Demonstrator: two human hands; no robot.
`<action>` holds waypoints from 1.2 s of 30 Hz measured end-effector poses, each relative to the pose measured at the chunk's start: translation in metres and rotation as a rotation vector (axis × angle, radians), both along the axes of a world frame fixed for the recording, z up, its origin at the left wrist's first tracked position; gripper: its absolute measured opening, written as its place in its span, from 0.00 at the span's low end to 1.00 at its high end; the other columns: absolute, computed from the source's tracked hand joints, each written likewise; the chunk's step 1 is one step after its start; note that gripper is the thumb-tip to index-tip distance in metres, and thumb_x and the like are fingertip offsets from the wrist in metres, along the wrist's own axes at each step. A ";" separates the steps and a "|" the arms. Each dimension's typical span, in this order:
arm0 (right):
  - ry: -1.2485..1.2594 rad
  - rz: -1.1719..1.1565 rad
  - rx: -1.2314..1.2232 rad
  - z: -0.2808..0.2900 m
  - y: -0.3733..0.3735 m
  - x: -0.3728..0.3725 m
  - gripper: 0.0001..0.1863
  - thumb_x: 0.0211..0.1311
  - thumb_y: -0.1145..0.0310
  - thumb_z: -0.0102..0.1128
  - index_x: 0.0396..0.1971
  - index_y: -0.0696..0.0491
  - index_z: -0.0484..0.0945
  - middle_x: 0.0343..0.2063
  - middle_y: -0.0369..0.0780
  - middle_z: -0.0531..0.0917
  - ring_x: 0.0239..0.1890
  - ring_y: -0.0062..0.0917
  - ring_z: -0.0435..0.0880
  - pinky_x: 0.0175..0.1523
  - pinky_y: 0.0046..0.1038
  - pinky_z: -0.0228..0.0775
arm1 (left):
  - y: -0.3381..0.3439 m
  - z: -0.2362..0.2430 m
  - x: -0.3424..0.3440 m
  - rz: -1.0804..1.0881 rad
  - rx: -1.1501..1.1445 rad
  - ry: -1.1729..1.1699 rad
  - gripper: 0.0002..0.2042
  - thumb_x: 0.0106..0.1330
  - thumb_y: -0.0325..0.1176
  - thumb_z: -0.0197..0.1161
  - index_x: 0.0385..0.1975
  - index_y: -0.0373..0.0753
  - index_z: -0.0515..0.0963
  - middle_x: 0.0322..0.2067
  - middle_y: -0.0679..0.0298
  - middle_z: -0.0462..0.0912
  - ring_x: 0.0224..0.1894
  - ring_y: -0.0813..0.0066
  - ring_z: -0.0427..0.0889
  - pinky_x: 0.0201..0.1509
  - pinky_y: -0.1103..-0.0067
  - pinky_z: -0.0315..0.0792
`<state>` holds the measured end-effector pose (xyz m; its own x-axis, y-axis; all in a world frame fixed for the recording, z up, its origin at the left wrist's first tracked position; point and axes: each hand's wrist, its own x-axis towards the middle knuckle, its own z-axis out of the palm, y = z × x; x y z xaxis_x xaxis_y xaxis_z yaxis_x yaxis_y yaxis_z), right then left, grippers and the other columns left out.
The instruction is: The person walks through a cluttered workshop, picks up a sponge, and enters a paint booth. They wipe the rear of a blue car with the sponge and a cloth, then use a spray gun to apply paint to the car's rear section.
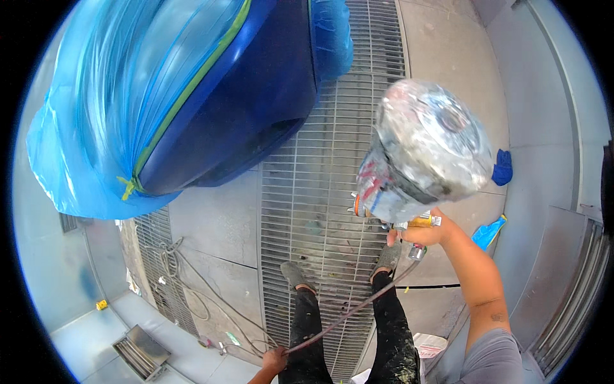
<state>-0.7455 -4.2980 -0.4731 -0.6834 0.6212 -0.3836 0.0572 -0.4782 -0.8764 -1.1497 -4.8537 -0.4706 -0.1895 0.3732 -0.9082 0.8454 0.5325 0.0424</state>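
My right hand [436, 230] is closed round the handle of a paint spray gun [435, 144], whose large cup is smeared with dried paint and turned toward me. Its orange-ringed nozzle end points left, apart from the glossy dark blue car body panel [236, 109]. From the gun's base an air hose [348, 315] runs down to my left hand [275, 360], low in the view, with its fingers wrapped round it. Blue plastic sheeting [96, 134] covers the area left of the panel, edged with green masking tape [192, 83].
Metal floor grating [320, 205] runs beneath my feet, with concrete on both sides. Loose hose coils [192, 291] lie at the lower left. A blue cloth [503, 168] and a blue packet [488, 233] are near the right wall [543, 121]. Vents are set along both sides.
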 end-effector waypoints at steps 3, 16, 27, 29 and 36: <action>-0.151 0.003 0.192 0.030 0.041 -0.007 0.13 0.47 0.77 0.59 0.36 0.55 0.76 0.31 0.38 0.82 0.23 0.24 0.80 0.27 0.28 0.74 | 0.022 0.006 0.017 -0.031 -0.005 0.021 0.07 0.60 0.38 0.61 0.31 0.42 0.79 0.29 0.50 0.82 0.38 0.47 0.82 0.40 0.57 0.73; -0.001 -0.765 0.715 0.011 0.030 -0.094 0.13 0.59 0.79 0.55 0.44 0.58 0.68 0.32 0.40 0.76 0.29 0.22 0.81 0.36 0.29 0.80 | -0.011 0.010 -0.031 0.262 0.192 0.139 0.09 0.59 0.38 0.62 0.31 0.39 0.79 0.28 0.49 0.81 0.36 0.46 0.81 0.38 0.57 0.72; -0.055 0.006 0.441 0.002 -0.138 -0.194 0.34 0.46 0.66 0.69 0.56 0.56 0.68 0.52 0.49 0.75 0.53 0.45 0.75 0.62 0.37 0.67 | -0.068 0.036 -0.080 0.229 0.187 0.077 0.06 0.56 0.34 0.62 0.26 0.39 0.80 0.28 0.52 0.82 0.35 0.48 0.81 0.39 0.58 0.73; -0.264 -0.179 0.511 -0.019 -0.146 -0.185 0.33 0.48 0.66 0.68 0.56 0.55 0.68 0.51 0.48 0.76 0.53 0.44 0.75 0.61 0.38 0.68 | -0.085 0.032 -0.091 0.311 0.194 0.084 0.06 0.55 0.34 0.63 0.27 0.39 0.81 0.28 0.51 0.81 0.35 0.48 0.81 0.39 0.58 0.73; -0.335 -0.202 0.714 -0.062 -0.166 -0.268 0.29 0.53 0.66 0.64 0.57 0.54 0.68 0.50 0.48 0.77 0.50 0.44 0.77 0.57 0.42 0.70 | -0.129 0.039 -0.158 0.371 0.240 0.125 0.07 0.55 0.33 0.63 0.31 0.40 0.82 0.29 0.51 0.82 0.36 0.48 0.81 0.41 0.58 0.73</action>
